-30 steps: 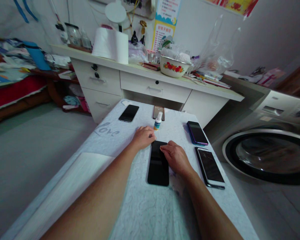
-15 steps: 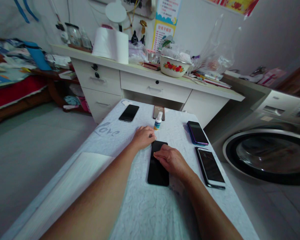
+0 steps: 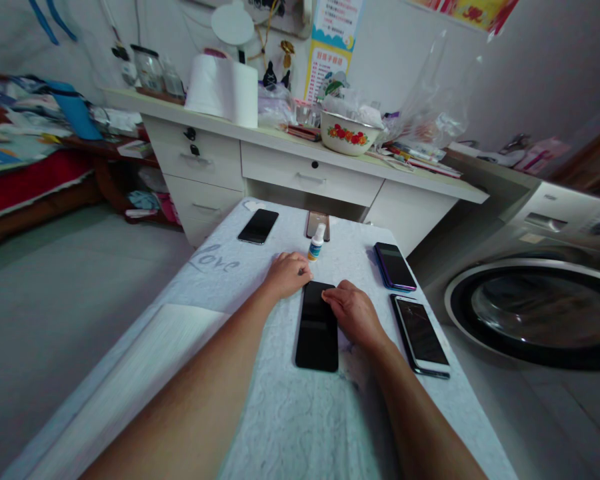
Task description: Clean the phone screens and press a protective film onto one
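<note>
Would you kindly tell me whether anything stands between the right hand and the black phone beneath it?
Nothing visible does: the right hand is over the right edge of the black phone, fingertips at its face. The small bottle stands beyond the phone's far end, out of the way.

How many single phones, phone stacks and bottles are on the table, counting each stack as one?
Single phones: 3 (front black phone, far-left black phone, gold phone)
Phone stacks: 2 (purple-edged stack, white-topped stack)
Bottles: 1 (white-capped bottle)
Total: 6
</note>
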{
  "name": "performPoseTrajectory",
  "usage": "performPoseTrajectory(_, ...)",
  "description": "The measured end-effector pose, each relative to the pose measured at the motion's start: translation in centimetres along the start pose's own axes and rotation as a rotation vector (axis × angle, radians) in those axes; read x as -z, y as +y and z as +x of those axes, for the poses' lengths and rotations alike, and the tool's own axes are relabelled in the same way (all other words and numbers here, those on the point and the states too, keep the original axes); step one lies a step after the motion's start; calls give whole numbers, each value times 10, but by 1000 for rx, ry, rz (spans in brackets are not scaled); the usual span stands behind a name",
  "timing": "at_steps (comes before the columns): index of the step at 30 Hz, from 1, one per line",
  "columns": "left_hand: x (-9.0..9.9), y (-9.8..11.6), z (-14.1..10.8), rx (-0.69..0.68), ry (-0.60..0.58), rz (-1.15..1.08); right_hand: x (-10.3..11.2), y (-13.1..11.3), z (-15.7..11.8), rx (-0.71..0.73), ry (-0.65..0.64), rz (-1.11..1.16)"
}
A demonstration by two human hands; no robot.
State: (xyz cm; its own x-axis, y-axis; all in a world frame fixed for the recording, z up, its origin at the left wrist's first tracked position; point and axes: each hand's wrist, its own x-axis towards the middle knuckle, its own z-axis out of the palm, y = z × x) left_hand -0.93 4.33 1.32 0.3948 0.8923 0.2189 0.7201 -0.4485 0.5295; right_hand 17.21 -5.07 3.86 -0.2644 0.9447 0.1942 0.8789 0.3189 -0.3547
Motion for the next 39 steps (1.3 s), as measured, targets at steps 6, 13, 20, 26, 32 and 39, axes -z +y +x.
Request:
performPoseTrajectory(6, 1, 0, -1, 0, 12, -14, -4, 9, 1, -65, 75, -3)
performPoseTrajectory(13, 1, 1, -1, 4, 7, -2, -4, 16, 3, -108, 111, -14)
performPoseTrajectory(20, 0, 1, -1, -1, 13, -4, -2, 19, 1, -111, 118, 69)
performPoseTrajectory(26, 2, 2, -1, 4, 11, -10, 5, 19, 0, -70, 23, 150)
performPoseTrajectory(32, 1, 1, -1, 10, 17, -8, 14, 17, -1, -6, -88, 221)
performPoseTrajectory(39, 0, 0, 0, -2, 18, -14, 21, 16, -5, 17, -221, 358)
